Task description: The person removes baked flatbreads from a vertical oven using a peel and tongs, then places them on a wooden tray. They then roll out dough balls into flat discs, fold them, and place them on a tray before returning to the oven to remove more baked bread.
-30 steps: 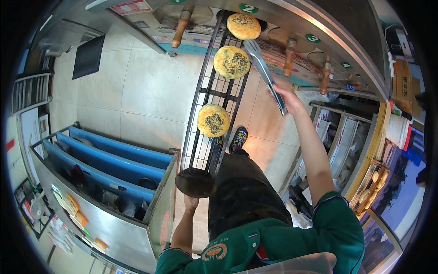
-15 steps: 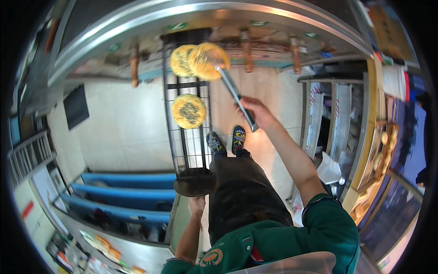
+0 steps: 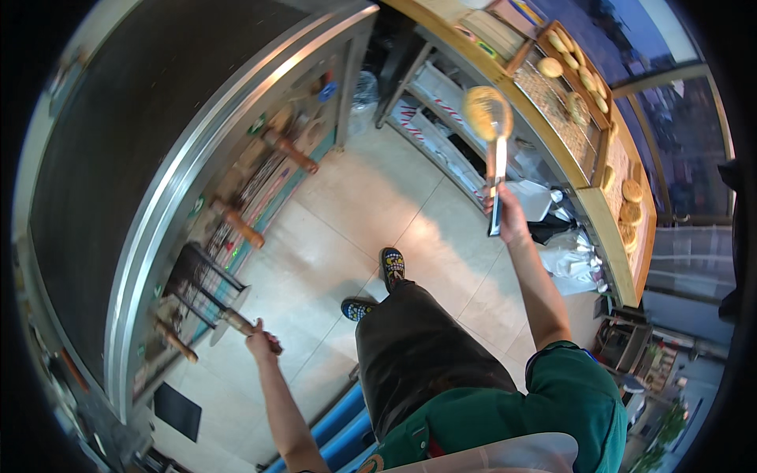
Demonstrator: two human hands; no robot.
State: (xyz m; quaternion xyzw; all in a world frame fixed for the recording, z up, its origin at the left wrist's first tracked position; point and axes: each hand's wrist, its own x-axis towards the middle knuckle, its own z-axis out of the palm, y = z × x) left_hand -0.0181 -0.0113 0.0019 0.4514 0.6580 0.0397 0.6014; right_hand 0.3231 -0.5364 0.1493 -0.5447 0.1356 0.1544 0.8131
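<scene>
My left hand [image 3: 264,344] is closed round the wooden handle of a long black wire rack [image 3: 206,293]. Most of that rack is inside the oven [image 3: 260,169] at left, with only its handle end sticking out. My right hand [image 3: 512,217] grips metal tongs [image 3: 501,162] with a dark handle, raised at the right. At the tongs' tip is a round golden flatbread [image 3: 477,114], slightly blurred, held in the air in front of the counter. Any flatbreads left on the rack are hidden inside the oven.
Several other wooden handles [image 3: 290,150] stick out along the oven front. A wooden counter [image 3: 603,236] at right bears a tray [image 3: 561,118] with breads and several loose round ones. Shelves [image 3: 441,118] stand beneath it. A black mat [image 3: 178,411] lies on the floor.
My body has turned right toward the counter. The rack, earlier pulled out with flatbreads showing, has slid into the oven. The tongs with one flatbread have swung right.
</scene>
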